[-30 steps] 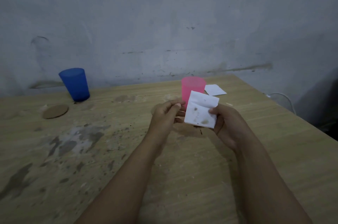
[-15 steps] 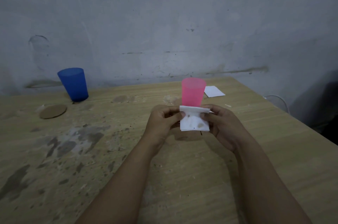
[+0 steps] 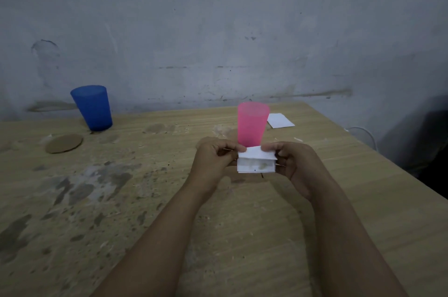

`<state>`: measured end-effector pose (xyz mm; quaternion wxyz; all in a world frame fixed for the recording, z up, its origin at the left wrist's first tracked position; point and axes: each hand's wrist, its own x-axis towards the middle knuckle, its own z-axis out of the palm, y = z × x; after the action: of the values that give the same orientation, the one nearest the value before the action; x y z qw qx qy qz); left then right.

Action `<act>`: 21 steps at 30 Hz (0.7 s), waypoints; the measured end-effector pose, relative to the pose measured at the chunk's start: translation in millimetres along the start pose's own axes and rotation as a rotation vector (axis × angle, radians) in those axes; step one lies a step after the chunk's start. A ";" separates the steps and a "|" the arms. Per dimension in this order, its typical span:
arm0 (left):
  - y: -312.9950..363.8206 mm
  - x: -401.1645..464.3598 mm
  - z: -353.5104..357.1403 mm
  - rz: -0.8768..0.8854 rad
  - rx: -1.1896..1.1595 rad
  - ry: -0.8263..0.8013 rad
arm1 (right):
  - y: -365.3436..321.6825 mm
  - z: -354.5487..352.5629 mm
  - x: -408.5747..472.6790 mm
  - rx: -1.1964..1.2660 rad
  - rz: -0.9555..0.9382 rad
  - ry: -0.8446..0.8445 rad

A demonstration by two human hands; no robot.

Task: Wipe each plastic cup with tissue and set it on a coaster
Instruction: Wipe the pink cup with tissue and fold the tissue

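**Head view: stained tissue held folded before pink cup**

A folded white tissue [image 3: 256, 163], marked with brownish spots, is pinched at its two ends by the left hand [image 3: 213, 162] and the right hand [image 3: 294, 163] above the wooden table [image 3: 242, 236]. A pink cup [image 3: 252, 123] is seen upright just beyond, at 12 o'clock. A blue cup [image 3: 93, 107] is seen at 10 o'clock, a round coaster [image 3: 64, 143] near it. A second tissue [image 3: 280, 120] is seen beside the pink cup, at 1 o'clock.

A plain, bare room is shown, its kind not to be told more closely. A scuffed grey plastered wall [image 3: 218, 30] fills the upper frame, and a stained wooden worktop [image 3: 97, 199] is seen below.
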<state>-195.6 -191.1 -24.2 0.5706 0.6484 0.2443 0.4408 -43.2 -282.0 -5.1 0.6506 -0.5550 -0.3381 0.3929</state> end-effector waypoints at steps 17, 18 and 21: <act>-1.5 -1.3 7.3 -0.048 0.111 -0.064 | 7.5 3.3 -0.3 -0.220 -0.192 -0.120; -2.4 -1.0 6.9 -0.073 0.081 -0.053 | 7.7 2.4 0.3 -0.211 -0.181 -0.115; -3.1 0.6 5.6 -0.123 0.003 -0.002 | 6.6 2.2 0.3 -0.141 -0.142 -0.096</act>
<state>-189.9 -192.7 -26.8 0.5959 0.6335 0.2839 0.4037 -45.9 -280.2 -11.2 0.6192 -0.5546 -0.4343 0.3470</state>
